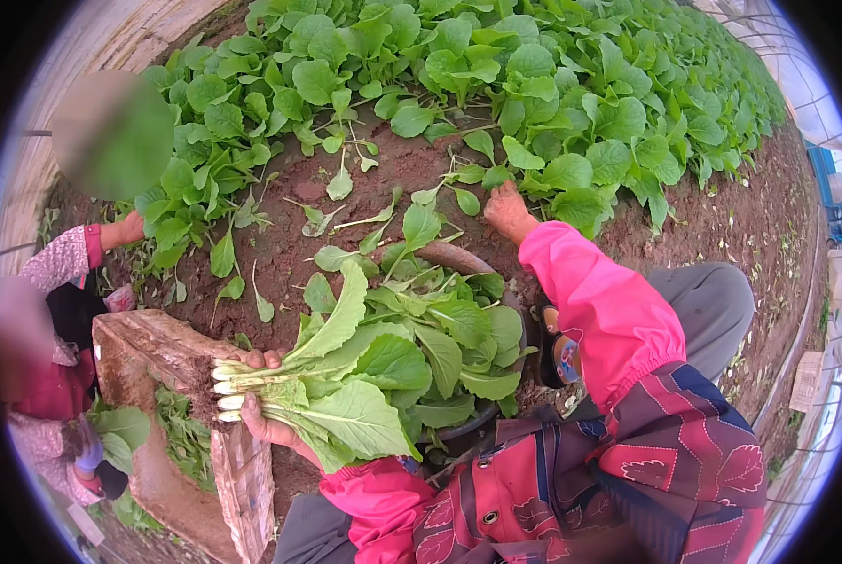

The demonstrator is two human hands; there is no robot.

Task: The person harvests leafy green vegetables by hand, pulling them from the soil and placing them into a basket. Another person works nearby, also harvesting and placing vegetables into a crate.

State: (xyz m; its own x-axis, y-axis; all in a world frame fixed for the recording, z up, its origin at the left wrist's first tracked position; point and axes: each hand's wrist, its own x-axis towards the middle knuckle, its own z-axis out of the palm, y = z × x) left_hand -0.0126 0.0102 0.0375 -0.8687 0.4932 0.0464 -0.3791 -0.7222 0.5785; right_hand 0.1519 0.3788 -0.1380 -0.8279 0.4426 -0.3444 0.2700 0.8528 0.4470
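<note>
My left hand is closed around a bunch of leafy greens, its pale stems and soil-flecked root ends pointing left and its broad leaves spreading right. Beneath and behind that bunch, more cut greens fill a round tub, whose dark rim shows in part. Farther off, my right hand is curled low against the soil at the edge of the growing greens. Leaves and my own knuckles hide whatever its fingers grip.
A worn box with greens inside stands at left. Beyond it a co-worker's sleeve reaches toward the plants, and a gloved hand is near some leaves. Loose leaves lie on the soil. Blue crates stand far right.
</note>
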